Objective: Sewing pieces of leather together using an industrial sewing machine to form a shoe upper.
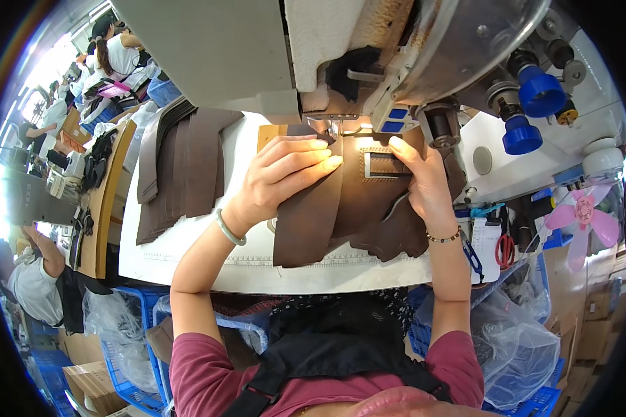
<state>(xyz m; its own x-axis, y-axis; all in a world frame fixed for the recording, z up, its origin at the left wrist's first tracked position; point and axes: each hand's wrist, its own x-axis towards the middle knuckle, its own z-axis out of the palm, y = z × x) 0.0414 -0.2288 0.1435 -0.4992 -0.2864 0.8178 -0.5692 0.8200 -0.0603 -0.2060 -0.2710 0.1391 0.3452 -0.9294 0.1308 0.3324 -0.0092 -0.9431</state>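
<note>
- Right now I see my left hand (285, 177) lying palm-down with its fingers stretched out flat, pressing on a dark brown leather piece (341, 208) spread over the white work table (209, 257).
- My right hand (424, 184) rests on the same brown piece from the other side, fingers extended and pressing rather than curled around it; its fingertips (396, 146) sit just beside a rectangular stitched patch (382, 165) on the leather.
- That patch lies between my two hands, lit brightly, directly under the head of the grey-white industrial sewing machine (313, 48) that rises just beyond my fingertips.
- I cannot make out the needle itself; that area is too small and too bright.
- A pale green bangle (228, 228) rings my left wrist, and a thin beaded bracelet (444, 238) rings my right.
- Well to the left of my left hand, a fanned stack of long dark brown leather strips (181, 167) lies on the table.
- Beyond my right hand, two blue knobs (532, 111) stick out from the machine.
- Past my right forearm, red-handled scissors (506, 250) hang at the table edge, and a small pink fan (583, 219) stands further out.
- Below my right elbow sits a blue plastic crate (535, 399) lined with clear plastic bags.
- Far off to my left, other people sit at their own work tables.
</note>
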